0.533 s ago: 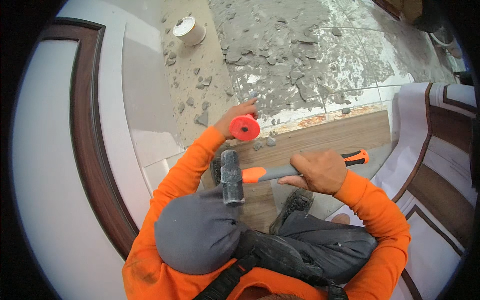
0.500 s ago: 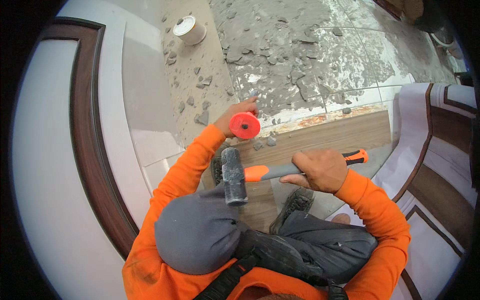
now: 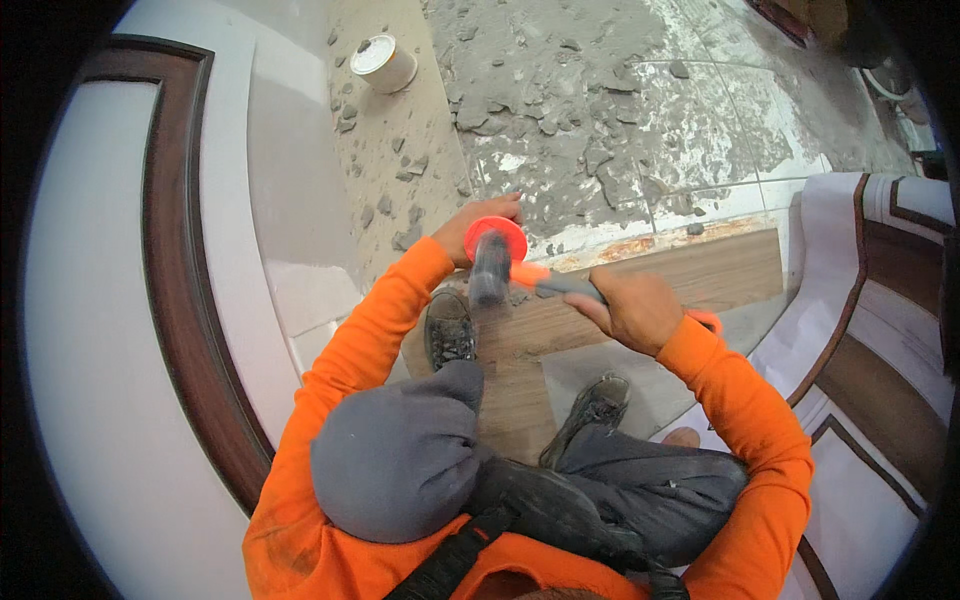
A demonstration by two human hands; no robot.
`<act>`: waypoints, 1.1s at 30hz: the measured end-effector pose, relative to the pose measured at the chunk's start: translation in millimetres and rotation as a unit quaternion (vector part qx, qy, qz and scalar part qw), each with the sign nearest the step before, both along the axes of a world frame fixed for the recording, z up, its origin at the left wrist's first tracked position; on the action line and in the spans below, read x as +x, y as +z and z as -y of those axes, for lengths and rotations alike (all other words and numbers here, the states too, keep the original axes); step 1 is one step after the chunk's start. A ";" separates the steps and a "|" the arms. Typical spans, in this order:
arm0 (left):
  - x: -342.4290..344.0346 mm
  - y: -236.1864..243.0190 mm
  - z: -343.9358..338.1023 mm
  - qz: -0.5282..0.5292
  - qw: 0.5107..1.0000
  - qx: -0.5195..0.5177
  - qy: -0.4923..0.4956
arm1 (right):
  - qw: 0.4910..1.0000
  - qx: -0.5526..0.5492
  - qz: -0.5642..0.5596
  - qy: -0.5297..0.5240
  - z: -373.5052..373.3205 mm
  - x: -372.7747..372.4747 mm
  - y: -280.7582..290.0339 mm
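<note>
My left hand (image 3: 468, 226) is closed around a chisel, mostly hidden behind its round red hand guard (image 3: 517, 235). The chisel's tip cannot be made out; it is near the edge of the rough grey mortar (image 3: 560, 160). My right hand (image 3: 642, 314) grips the grey and orange handle of a club hammer (image 3: 489, 272). Its dark, dusty head is blurred and overlaps the red guard, hiding the chisel's struck end. Whether head and chisel touch, I cannot tell.
A white bucket (image 3: 392, 74) stands on the beige floor strip among mortar chunks. Wood-look flooring (image 3: 690, 275) lies beneath my shoes (image 3: 450, 330). A white sheet with brown panels (image 3: 880, 345) drapes at right; a white and brown panelled surface (image 3: 180, 270) rises at left.
The hammer head has swung away from my knee and up over the red guard. My right hand has shifted slightly left, while my left hand stays nearly in place on the chisel.
</note>
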State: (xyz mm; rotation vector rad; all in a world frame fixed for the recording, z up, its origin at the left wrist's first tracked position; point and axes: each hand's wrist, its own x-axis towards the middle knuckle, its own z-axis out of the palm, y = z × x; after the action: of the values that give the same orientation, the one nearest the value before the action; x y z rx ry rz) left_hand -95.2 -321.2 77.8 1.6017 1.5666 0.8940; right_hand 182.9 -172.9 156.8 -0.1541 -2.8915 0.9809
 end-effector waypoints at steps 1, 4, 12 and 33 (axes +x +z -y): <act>-1.7 -6.4 4.6 -0.008 1.000 -0.015 0.012 | 0.999 -0.001 0.040 -0.014 4.4 -6.1 5.0; -4.7 -18.9 11.9 -0.030 0.998 -0.041 0.023 | 0.999 -0.028 0.038 0.003 9.5 -10.5 30.6; -3.0 -18.7 6.7 -0.073 0.997 -0.014 0.015 | 0.996 0.027 0.083 -0.029 -0.6 -5.9 3.9; -6.4 -15.5 32.5 0.102 0.972 -0.003 0.212 | 0.987 -0.050 0.130 -0.083 -25.9 25.7 -2.9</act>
State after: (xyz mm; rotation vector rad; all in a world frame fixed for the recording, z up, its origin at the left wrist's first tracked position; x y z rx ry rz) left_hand -101.6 -353.7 62.3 1.1415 1.7882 1.2350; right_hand 208.6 -147.0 153.9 -0.5601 -2.9932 1.1541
